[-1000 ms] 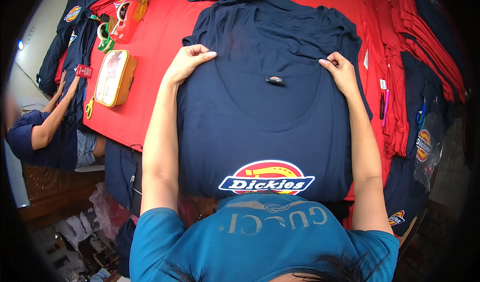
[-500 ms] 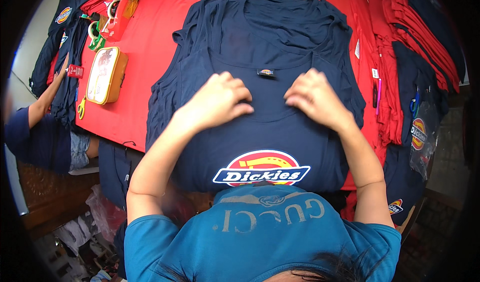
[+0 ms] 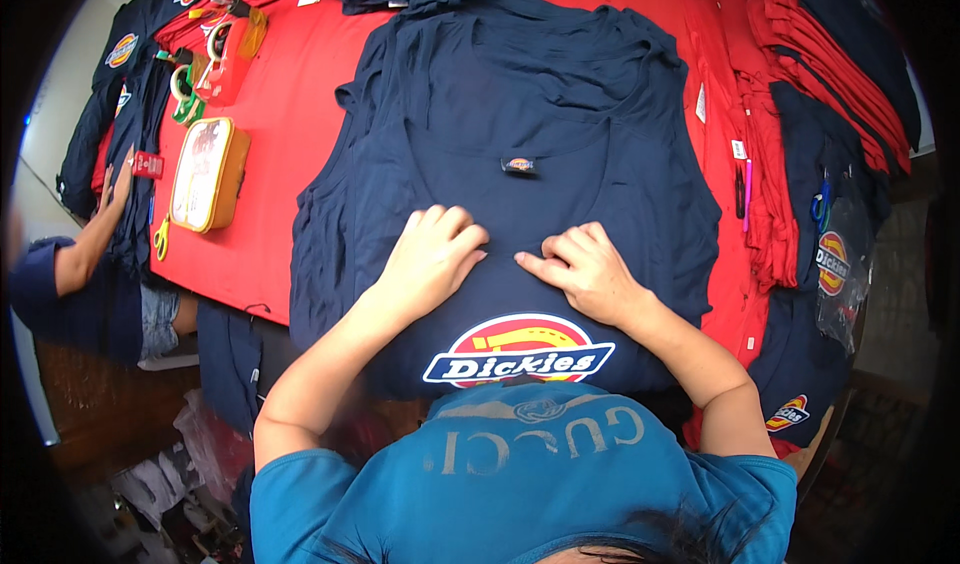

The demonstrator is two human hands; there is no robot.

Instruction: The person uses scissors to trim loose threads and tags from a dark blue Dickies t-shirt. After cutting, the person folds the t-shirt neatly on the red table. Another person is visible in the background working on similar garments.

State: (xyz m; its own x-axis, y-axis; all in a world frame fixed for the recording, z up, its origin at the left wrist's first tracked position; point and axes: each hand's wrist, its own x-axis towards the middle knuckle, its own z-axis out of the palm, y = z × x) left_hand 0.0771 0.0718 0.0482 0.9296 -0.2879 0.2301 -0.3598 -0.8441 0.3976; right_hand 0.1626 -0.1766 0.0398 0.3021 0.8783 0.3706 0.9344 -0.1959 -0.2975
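Note:
A navy sleeveless top [image 3: 520,204] with a printed red, yellow and white emblem [image 3: 520,352] lies in front of me on other navy tops. A small dark label [image 3: 518,166] shows inside its scooped neck. My left hand [image 3: 435,264] lies on the top just above the emblem, fingers curled and closed at the front neckline. Opposite it, a short gap to the right, my right hand [image 3: 592,276] is closed on the same neckline. Its thumb and forefinger point toward the left hand. The cloth inside both hands is hidden.
On the red cloth [image 3: 290,114] at left stand a yellow-rimmed box [image 3: 207,174], yellow scissors [image 3: 161,238] and tape dispensers [image 3: 232,64]. Folded red garments [image 3: 760,194] and pens [image 3: 746,189] lie at right. Another person's hand [image 3: 118,186] rests on navy garments at far left.
Both my hands have come down the top, toward me, and closer together. The box and the surrounding things sit slightly lower in the picture.

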